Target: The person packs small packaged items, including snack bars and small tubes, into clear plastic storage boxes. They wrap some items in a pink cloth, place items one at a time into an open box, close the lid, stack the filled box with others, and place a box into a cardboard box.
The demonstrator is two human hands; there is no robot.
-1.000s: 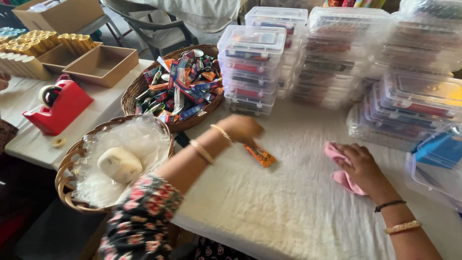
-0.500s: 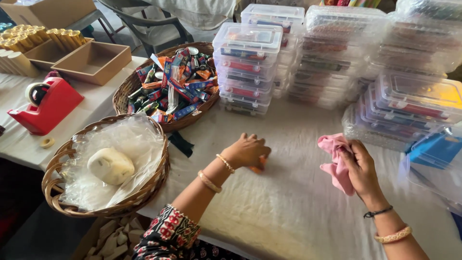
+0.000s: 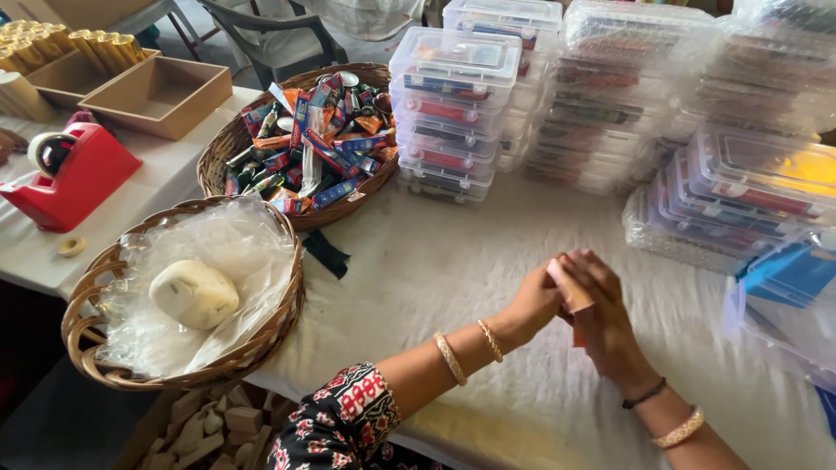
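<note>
My left hand (image 3: 533,300) and my right hand (image 3: 601,309) meet over the white tablecloth (image 3: 453,278), pressed together around a small pink cloth (image 3: 564,280) and an orange packet (image 3: 579,324) that shows below it. Most of both items is hidden between the palms. Bangles circle my left wrist, and a dark band and a bangle circle my right wrist.
A wicker basket (image 3: 228,144) of colourful small packets stands at the back left. A nearer wicker basket (image 3: 91,300) holds clear plastic and a pale lump (image 3: 193,292). Stacks of clear plastic boxes (image 3: 453,113) line the back and right. A red tape dispenser (image 3: 78,174) and cardboard trays (image 3: 157,91) sit left.
My left hand picked the orange packet off the cloth and moved right. My right hand lifted the pink cloth and came left. Both hands now meet.
</note>
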